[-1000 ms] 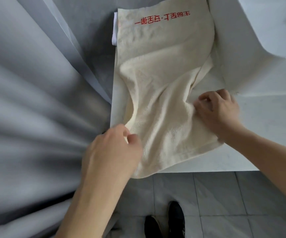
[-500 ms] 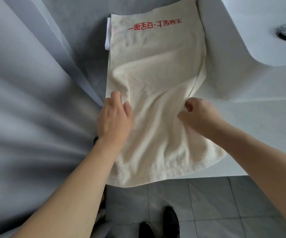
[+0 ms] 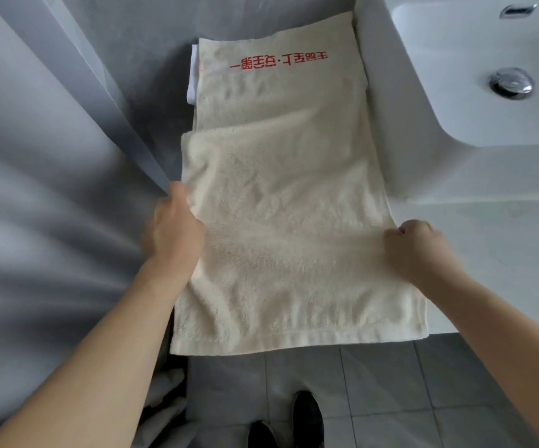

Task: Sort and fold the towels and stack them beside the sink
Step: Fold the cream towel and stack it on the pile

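The cream towel [image 3: 281, 227] lies spread on the white desk [image 3: 488, 240] just left of the sink [image 3: 475, 76], its near end hanging over the edge, while the left hand [image 3: 172, 231] and right hand [image 3: 418, 250] pinch its side edges with curled fingers.

Left hand [image 3: 173, 232] and right hand [image 3: 418, 250] grip cream towel [image 3: 281, 227] beside sink [image 3: 475, 101]
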Tool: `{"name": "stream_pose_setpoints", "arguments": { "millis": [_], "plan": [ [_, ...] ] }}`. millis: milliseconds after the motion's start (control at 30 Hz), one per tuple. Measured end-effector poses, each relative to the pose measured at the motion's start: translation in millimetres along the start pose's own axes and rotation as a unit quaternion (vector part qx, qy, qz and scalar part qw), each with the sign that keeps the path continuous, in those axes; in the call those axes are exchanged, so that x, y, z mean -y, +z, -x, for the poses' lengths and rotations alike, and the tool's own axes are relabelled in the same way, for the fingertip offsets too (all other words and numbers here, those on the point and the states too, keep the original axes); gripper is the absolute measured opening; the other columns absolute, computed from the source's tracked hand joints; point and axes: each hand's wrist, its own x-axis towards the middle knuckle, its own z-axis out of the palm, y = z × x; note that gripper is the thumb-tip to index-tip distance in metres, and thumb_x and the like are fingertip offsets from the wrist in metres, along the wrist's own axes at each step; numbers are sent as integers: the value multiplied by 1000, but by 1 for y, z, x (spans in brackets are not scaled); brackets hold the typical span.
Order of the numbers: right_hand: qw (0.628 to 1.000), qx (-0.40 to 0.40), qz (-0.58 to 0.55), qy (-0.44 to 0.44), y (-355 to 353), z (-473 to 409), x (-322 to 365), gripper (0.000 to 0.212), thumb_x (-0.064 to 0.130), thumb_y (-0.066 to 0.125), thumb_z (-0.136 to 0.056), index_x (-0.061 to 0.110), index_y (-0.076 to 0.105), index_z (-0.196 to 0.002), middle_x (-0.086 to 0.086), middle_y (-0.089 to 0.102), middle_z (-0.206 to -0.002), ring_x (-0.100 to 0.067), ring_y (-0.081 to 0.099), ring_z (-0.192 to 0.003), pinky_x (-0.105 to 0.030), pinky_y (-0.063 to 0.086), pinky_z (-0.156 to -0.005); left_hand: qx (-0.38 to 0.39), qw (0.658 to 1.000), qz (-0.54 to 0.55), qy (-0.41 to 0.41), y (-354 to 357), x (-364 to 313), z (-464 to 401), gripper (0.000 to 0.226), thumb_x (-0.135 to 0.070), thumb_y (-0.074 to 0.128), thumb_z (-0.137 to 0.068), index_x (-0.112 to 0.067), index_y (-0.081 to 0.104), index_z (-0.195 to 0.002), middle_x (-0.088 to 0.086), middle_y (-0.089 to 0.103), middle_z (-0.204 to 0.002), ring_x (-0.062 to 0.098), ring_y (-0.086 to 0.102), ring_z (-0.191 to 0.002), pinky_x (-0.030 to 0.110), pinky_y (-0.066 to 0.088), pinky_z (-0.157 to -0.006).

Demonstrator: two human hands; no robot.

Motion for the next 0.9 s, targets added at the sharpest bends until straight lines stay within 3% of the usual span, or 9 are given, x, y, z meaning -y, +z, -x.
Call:
{"name": "stream_pose_setpoints", "arguments": {
  "millis": [100, 167, 233, 300, 400, 500, 567, 700, 900],
  "plan": [
    [991, -32, 116, -54, -5, 12, 3, 9, 11, 44, -85, 8, 49, -92, -12, 55, -94, -36, 53, -84, -34, 37, -67, -76, 996, -46, 13, 1, -8, -1, 53, 0, 56, -82, -13, 43, -132, 16, 44, -131, 38, 44, -117, 45, 39, -91],
    [970, -106, 164, -142, -2, 16, 15, 42, 12, 54, -82, 13, 45, -122, -11, 49, -115, -37, 51, -104, -40, 39, -84, -119, 988, -28, 95, 6, -20, -4, 59, -6, 56, -80, -15, 44, -137, 14, 39, -140, 37, 37, -125, 45, 33, -102],
    [927, -178, 144, -297, 5, 17, 35, 51, 14, 60, -82, 14, 47, -131, -11, 49, -122, -35, 50, -111, -44, 39, -93, -58, 981, -24, 183, 17, -32, -9, 61, -18, 48, -92, -23, 31, -151, 11, 23, -156, 35, 22, -141, 46, 18, -117],
    [897, -142, 155, -389, 17, 7, 61, 46, 23, 56, -88, 15, 49, -133, -9, 50, -132, -31, 50, -119, -44, 36, -102, 39, 973, -57, 219, 35, -34, -12, 59, -37, 30, -101, -32, 12, -157, 4, 0, -165, 29, -2, -151, 51, -2, -122],
    [909, -66, 145, -384, 42, -34, 107, 52, 37, 40, -97, 20, 35, -146, -8, 30, -156, -27, 28, -143, -44, 13, -119, 90, 970, -86, 211, 52, -24, -7, 60, -54, 12, -99, -41, -4, -155, -3, -14, -166, 23, -17, -151, 56, -13, -119],
    [940, -62, 136, -306, 60, -80, 130, 60, 46, 27, -99, 26, 17, -155, -5, 10, -164, -25, 5, -150, -47, -1, -121, 136, 962, -96, 218, 48, -24, -5, 58, -53, 12, -102, -43, -12, -154, -6, -22, -163, 21, -23, -149, 55, -15, -118],
    [938, -74, 184, -286, 67, -94, 131, 63, 52, 21, -97, 29, 11, -155, -5, 5, -164, -26, 0, -150, -49, -3, -120, 140, 965, -77, 208, 37, -25, -15, 58, -47, 23, -103, -43, -4, -155, -6, -14, -164, 22, -12, -150, 50, -6, -120],
    [931, -68, 212, -290, 68, -95, 132, 65, 55, 17, -95, 32, 8, -155, -3, 1, -165, -25, -3, -151, -50, -4, -120, -49, 992, 33, 109, 14, -35, -70, 45, -27, 45, -97, -20, 43, -142, 9, 35, -145, 33, 34, -126, 42, 28, -105],
    [930, -82, 206, -291, 68, -94, 132, 64, 53, 16, -94, 32, 9, -155, -3, 3, -165, -26, -2, -151, -49, -3, -121, 36, 996, 39, -77, 8, -75, -174, 53, -42, 32, -102, -8, 40, -142, 14, 38, -146, 34, 33, -134, 45, 29, -108]
  ]
}}
